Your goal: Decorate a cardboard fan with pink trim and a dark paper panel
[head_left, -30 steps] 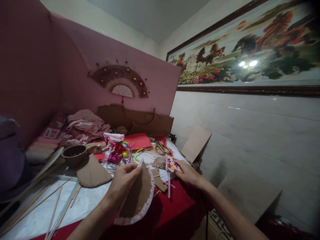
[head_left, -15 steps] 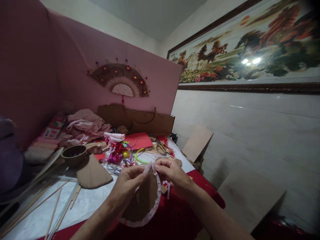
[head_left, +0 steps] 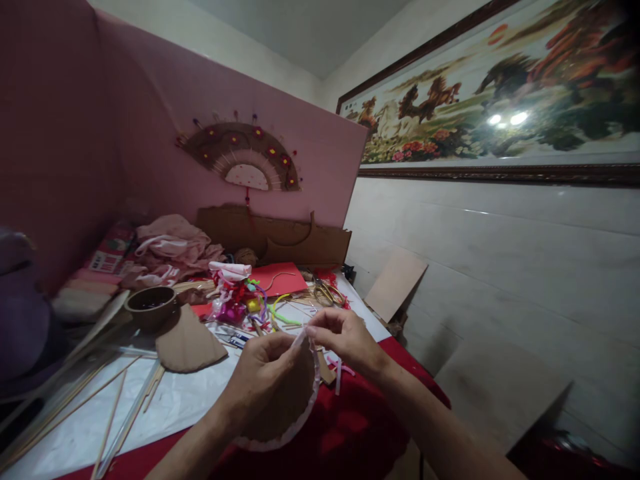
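Note:
A rounded brown cardboard piece (head_left: 290, 403) with a pale pink strip (head_left: 306, 421) along its edge is held up in front of me. My left hand (head_left: 265, 370) is closed on its upper left side, thumb and fingers pinching the rim near the top. At the top of the same rim, the thumb and fingertips of my right hand (head_left: 345, 340) pinch the pale strip. The left part of the cardboard is hidden behind my left hand and forearm.
On the table lie a fan-shaped cardboard piece (head_left: 191, 341), a brown bowl (head_left: 151, 307), scissors (head_left: 327, 293), a red sheet (head_left: 279, 280), wooden sticks (head_left: 111, 420) and colourful pipe cleaners (head_left: 283, 315). A decorated fan (head_left: 245, 157) hangs on the pink board (head_left: 320, 153).
The cardboard piece has turned slightly, and its face is more hidden by my left hand. My right hand has shifted up a little, still pinching at the rim. The view has moved slightly.

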Demonstrator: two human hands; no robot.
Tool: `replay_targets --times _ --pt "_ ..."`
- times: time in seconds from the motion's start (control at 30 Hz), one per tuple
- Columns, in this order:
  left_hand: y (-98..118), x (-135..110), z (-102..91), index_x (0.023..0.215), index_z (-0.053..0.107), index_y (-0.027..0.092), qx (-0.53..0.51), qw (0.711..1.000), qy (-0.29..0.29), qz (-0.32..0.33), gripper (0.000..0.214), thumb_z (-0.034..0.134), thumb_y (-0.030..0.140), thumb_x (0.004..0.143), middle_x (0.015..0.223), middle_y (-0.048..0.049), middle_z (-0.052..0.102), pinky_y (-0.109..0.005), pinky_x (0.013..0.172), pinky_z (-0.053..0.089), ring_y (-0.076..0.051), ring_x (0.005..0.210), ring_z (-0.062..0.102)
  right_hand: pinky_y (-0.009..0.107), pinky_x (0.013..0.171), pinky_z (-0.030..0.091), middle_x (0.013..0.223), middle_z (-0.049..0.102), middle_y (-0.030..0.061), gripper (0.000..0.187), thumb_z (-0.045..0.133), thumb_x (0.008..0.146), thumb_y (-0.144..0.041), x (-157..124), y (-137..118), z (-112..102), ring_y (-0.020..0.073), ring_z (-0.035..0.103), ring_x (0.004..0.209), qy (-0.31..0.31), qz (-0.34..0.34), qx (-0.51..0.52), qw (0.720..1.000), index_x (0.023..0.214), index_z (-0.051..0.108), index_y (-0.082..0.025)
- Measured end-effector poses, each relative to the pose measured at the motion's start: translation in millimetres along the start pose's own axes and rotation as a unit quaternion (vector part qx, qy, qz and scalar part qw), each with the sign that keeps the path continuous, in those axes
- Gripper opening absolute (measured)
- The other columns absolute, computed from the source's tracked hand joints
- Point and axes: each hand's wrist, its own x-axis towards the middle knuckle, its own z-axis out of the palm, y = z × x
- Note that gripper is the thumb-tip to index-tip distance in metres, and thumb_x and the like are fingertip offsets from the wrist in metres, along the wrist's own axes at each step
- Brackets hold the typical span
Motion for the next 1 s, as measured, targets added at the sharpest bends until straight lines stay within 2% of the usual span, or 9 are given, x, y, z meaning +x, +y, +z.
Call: replay_targets --times 0.23,0.43,0.57,0.67,0.83,1.0 --pt "-2.8 0.1 1.0 0.075 0.073 0.016 0.016 1.0 0.007 0.003 0.028 0.06 0.042 0.075 0.067 -0.006 0.068 -0.024 0.052 0.039 -0.017 0.06 0.055 0.022 0.052 0.038 0.059 0.059 -0.0008 0.01 0.063 0.069 -0.023 4.0 -5.7 -2.8 0.0106 0.051 0.055 0.007 0.025 -0.102 0.994 0.063 0.064 -0.015" --pt "-9.2 -0.7 0.5 0.079 0.072 0.017 0.049 0.999 0.004 0.015 0.029 0.055 0.04 0.079 0.067 -0.0053 0.066 -0.023 0.052 0.038 -0.015 0.06 0.053 0.022 0.051 0.038 0.058 0.059 -0.0004 0.008 0.062 0.068 -0.021 5.7 -1.9 -4.5 0.0108 0.05 0.055 -0.008 0.022 -0.105 0.994 0.064 0.065 -0.015" --pt "-10.4 -0.8 1.3 0.081 0.072 0.017 0.062 0.998 0.001 0.027 0.028 0.055 0.039 0.08 0.071 -0.0065 0.068 -0.024 0.054 0.039 -0.016 0.063 0.054 0.022 0.051 0.039 0.062 0.061 0.0009 0.01 0.061 0.071 -0.023 4.9 3.2 -5.9 0.0114 0.053 0.056 -0.023 -0.006 -0.121 0.992 0.069 0.066 -0.015" --pt "-9.9 -0.7 2.2 0.081 0.072 0.017 0.06 0.998 0.003 0.028 0.029 0.054 0.039 0.081 0.072 -0.0071 0.068 -0.024 0.056 0.04 -0.017 0.064 0.055 0.022 0.052 0.038 0.063 0.062 0.001 0.009 0.061 0.072 -0.023 2.5 2.1 -5.6 0.0118 0.053 0.057 -0.006 -0.043 -0.166 0.985 0.069 0.066 -0.015" --pt "-7.0 -0.3 2.3 0.077 0.071 0.017 0.052 0.998 0.0 0.024 0.028 0.055 0.039 0.08 0.071 -0.0066 0.068 -0.024 0.056 0.041 -0.017 0.066 0.056 0.025 0.059 0.039 0.067 0.061 0.0021 0.007 0.06 0.073 -0.015 -4.0 -7.4 -3.1 0.014 0.053 0.064 0.027 -0.14 -0.274 0.951 0.067 0.064 -0.017" --pt "-3.2 0.5 0.8 0.072 0.07 0.016 0.051 0.998 0.001 0.031 0.026 0.058 0.037 0.078 0.07 -0.0056 0.068 -0.023 0.057 0.041 -0.016 0.065 0.056 0.028 0.069 0.04 0.078 0.06 0.0047 0.008 0.055 0.077 -0.014 -9.9 -8.1 0.3 0.0175 0.053 0.077 0.03 -0.25 -0.378 0.891 0.073 0.061 -0.017"
